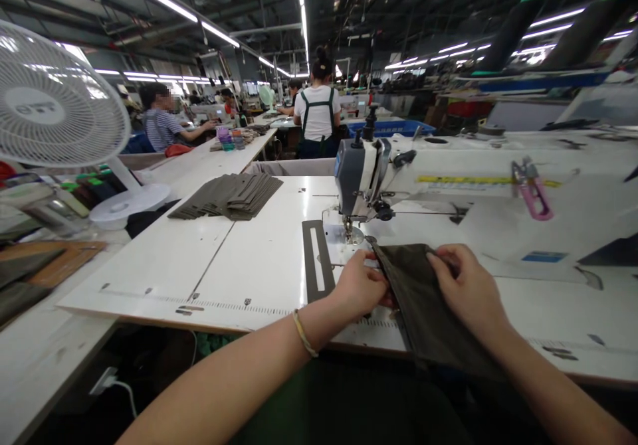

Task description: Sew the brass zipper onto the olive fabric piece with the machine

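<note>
A dark olive fabric piece (423, 299) lies on the white sewing table (239, 259), its far corner just in front of the needle of the sewing machine (361, 176). My left hand (359, 287) grips the fabric's left edge with curled fingers. My right hand (466, 284) rests on top of the fabric near its far right edge, fingers bent and pressing down. The fabric's near end hangs over the table's front edge.
A stack of cut olive fabric pieces (230, 196) lies at the table's far left. A white fan (54, 99) stands at left. Pink thread snips (531, 189) lie on the machine body at right. Other people work at tables in the background.
</note>
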A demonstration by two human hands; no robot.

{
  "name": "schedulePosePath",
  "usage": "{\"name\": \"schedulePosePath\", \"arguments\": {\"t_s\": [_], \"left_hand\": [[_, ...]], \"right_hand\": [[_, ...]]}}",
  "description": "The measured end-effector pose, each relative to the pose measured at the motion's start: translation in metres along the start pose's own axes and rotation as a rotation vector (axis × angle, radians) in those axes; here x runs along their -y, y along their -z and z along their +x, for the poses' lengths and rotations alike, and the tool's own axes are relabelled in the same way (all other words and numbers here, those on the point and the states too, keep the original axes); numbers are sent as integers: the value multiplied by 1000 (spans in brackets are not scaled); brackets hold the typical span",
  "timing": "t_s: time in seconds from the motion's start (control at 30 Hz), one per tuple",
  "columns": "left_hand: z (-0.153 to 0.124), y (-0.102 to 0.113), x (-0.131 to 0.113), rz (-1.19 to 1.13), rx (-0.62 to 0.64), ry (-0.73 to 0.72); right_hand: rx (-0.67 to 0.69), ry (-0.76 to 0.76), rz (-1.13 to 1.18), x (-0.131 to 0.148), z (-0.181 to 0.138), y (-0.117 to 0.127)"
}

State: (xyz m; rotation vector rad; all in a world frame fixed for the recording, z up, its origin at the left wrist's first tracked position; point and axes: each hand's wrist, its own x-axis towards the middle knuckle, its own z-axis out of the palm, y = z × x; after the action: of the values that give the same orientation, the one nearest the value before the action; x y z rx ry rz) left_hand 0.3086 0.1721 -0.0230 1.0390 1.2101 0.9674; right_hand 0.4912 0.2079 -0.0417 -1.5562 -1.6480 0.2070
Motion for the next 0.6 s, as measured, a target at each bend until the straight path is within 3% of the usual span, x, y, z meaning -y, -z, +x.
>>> {"name": "schedulePosePath", "arguments": {"t_s": [0.1,0.2,0.27,0.4,0.53,0.6], "left_hand": [[-5,22,-7,324,-46,-146],[-10,44,-16,850,-71,-309],[-14,54,-20,1055,-106,-433],[-22,61,-16,1236,7,-680],[-20,59,-3,1324,52,-728],[-16,59,-1,1332,64,-747]], "right_hand": [[-22,-43,-69,2,12,9],[74,-48,-39,2,24,4],[133,-75,14,2,30,-6],[264,-184,176,5,35,-20],[464,-292,498,18,29,-7],[479,-281,512,22,25,3]]}}
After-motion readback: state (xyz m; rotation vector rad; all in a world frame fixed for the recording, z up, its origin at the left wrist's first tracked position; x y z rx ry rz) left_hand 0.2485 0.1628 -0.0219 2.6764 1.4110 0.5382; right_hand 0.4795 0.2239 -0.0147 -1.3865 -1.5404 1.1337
